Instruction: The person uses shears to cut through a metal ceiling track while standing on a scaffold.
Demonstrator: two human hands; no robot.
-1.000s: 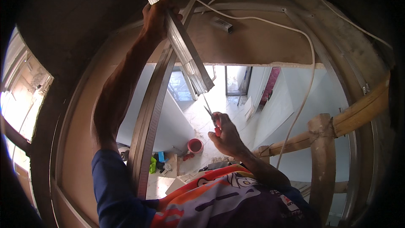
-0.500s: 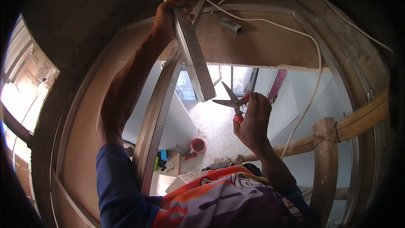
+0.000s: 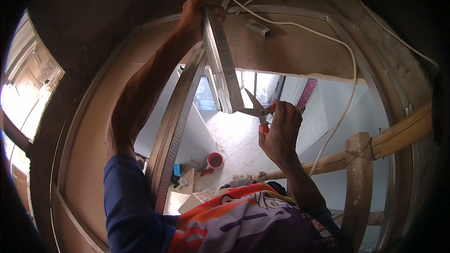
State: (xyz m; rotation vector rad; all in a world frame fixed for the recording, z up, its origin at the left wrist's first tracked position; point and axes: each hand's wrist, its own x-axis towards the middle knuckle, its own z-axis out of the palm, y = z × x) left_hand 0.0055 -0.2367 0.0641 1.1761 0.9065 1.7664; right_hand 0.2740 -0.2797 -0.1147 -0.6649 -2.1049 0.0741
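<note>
My left hand is closed around a long metal channel, which slants down from the top of the view to a cut end near the middle. In my right hand I grip a pair of tin snips with red handles. The snips' blades stand apart, and the lower blade meets the channel's end corner. Whether that blade is inside the channel or just against it cannot be made out. Behind the channel, another metal stud runs down past my left forearm.
A short metal offcut lies on the brown board. A white cable loops down on the right, near a wooden pole and an upright timber. Far below, a red bucket stands on the tiled floor.
My left hand has shifted the channel slightly to the right. Its end now meets the snips' lower blade. The right hand has barely moved, and the blades are still apart.
</note>
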